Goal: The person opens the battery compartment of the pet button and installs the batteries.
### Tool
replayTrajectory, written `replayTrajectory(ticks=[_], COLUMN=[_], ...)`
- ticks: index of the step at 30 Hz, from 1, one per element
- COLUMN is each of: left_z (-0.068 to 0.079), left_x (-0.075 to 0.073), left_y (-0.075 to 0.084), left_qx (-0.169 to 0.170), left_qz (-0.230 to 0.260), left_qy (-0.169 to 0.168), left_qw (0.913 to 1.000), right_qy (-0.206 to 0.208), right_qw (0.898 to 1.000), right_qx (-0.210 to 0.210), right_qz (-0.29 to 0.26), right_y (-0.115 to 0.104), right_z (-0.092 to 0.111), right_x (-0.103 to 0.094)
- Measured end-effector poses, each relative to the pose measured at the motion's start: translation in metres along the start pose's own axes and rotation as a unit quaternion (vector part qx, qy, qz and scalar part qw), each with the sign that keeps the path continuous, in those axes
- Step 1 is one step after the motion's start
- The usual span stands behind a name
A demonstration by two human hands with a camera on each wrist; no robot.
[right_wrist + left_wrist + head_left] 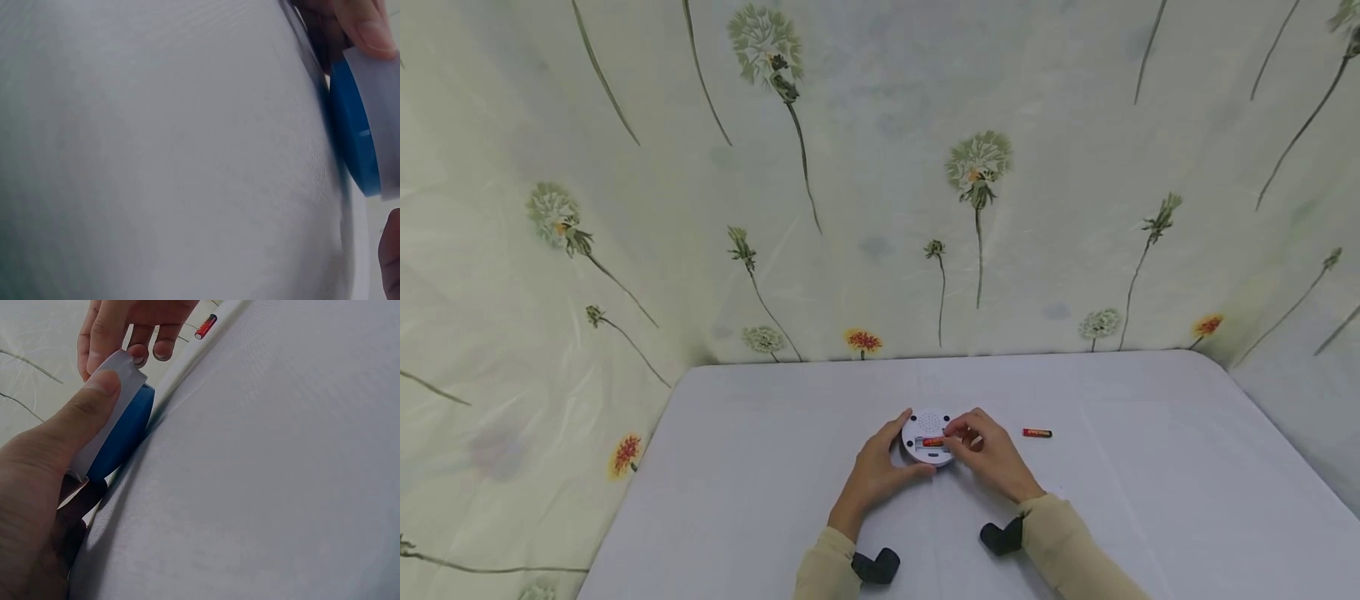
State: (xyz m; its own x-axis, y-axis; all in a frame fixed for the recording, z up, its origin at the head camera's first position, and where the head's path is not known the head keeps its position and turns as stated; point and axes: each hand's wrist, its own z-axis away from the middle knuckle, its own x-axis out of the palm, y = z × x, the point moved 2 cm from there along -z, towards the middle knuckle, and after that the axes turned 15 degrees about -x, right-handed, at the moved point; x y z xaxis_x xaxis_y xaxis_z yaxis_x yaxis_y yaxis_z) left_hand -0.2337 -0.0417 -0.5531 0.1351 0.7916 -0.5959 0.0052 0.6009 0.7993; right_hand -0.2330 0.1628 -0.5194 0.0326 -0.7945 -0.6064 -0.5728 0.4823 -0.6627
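Note:
A round white device with a blue underside (pixel 929 422) lies with its pierced speaker holes and battery slot facing up. Around its left edge curls my left hand (pixel 877 468), thumb at the near rim and fingers at the far side. In the left wrist view the thumb presses the white casing (pixel 103 428) above the blue part (pixel 128 431). A red battery (pixel 933 442) sits at the slot, and my right hand (pixel 988 454) pinches its right end between thumb and fingertips. How deep the battery lies is hidden by those fingers.
A second red battery (pixel 1037 433) lies on the white-covered table (pixel 760 467), to the right of the right hand. Dandelion-patterned cloth (pixel 865 208) hangs behind the table's back edge. Black wrist mounts (pixel 877 567) stick out from both sleeves.

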Motion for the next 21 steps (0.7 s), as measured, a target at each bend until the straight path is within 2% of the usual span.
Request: replayTrajectory(ticks=[13, 21], left_z=[-0.0009, -0.001], left_x=[0.0016, 0.0007], left_y=[-0.0013, -0.0013], left_qx=[-0.003, -0.003], left_qz=[-0.003, 0.0], left_qy=[0.002, 0.004], left_qw=[1.0, 1.0], right_qy=[0.013, 0.017], right_qw=[1.0, 1.0], right_qx=[0.008, 0.009], right_qz=[-0.011, 0.003], right_y=[-0.0012, -0.0017], right_z=[0.0004, -0.0013], right_x=[0.0018, 0.0026])
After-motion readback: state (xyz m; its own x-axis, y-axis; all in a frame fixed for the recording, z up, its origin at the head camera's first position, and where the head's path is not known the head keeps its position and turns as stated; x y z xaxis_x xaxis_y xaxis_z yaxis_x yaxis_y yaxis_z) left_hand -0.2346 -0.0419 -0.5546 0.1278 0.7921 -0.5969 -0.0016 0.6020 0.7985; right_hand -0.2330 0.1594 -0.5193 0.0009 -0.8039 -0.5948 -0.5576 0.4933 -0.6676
